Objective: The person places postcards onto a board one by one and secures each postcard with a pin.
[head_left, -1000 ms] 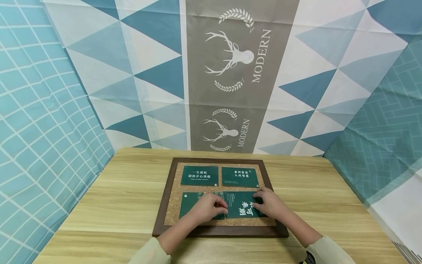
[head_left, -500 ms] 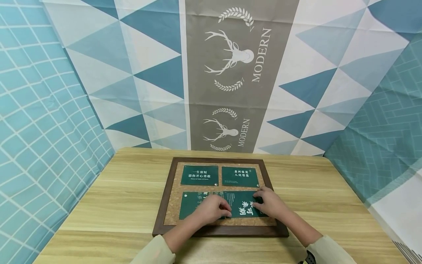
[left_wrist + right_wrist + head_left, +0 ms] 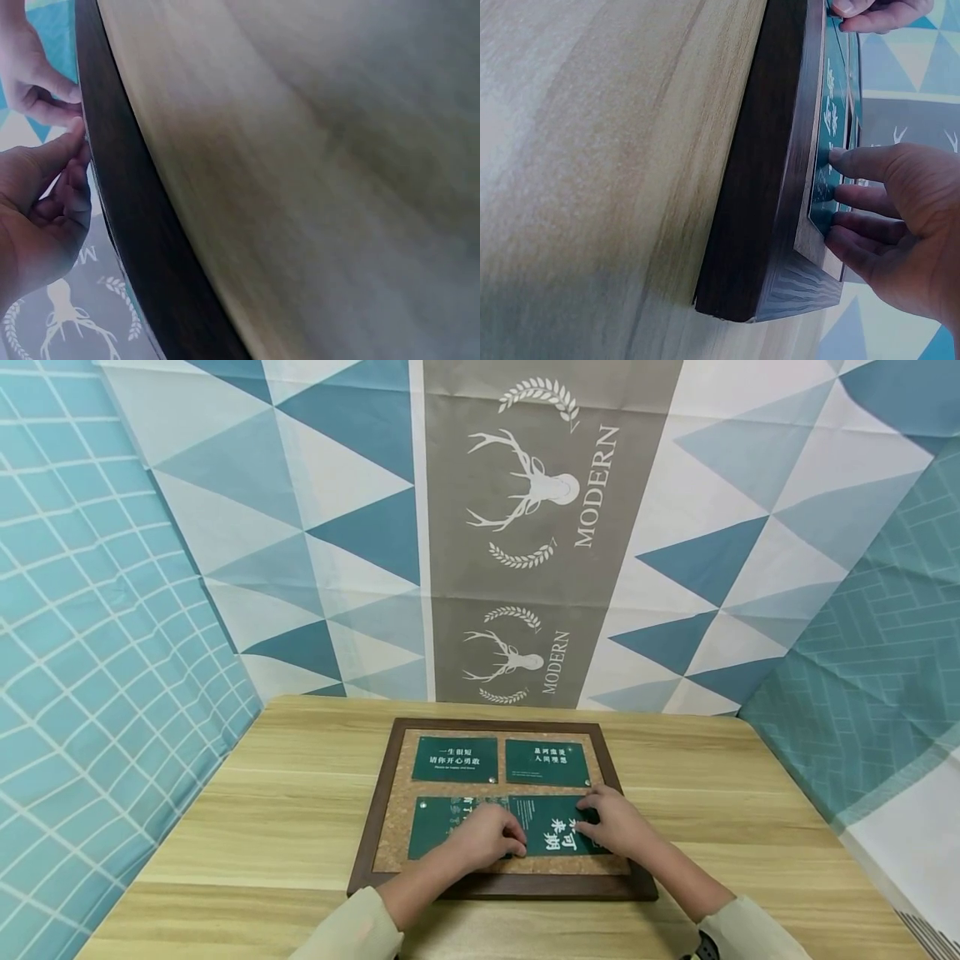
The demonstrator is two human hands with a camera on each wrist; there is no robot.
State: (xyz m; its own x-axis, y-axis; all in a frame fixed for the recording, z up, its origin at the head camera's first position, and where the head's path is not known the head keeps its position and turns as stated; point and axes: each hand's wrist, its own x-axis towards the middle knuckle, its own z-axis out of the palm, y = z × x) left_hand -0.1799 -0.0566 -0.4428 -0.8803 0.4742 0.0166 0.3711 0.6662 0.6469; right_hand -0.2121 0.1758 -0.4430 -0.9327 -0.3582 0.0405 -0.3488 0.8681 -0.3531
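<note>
A dark green card with white characters lies at the lower right of a framed cork board. My right hand presses this card near its right end with spread fingers, as the right wrist view also shows. Near its lower left corner my left hand has thumb and fingertips pinched together, on what seems a thumbtack, mostly hidden. Under that hand lies another green card, with a shiny round tack at its upper left corner. The two lower cards meet edge to edge or slightly overlap; I cannot tell which.
Two more green cards, one at upper left and one at upper right, are tacked along the top of the board. A dark brown wooden frame surrounds the cork. It lies on a wood-grain table, with patterned cloth behind.
My left hand has shifted slightly right along the lower edge of the cards, uncovering more lettering on the lower left card, then stays nearly still. The right hand has kept its place.
</note>
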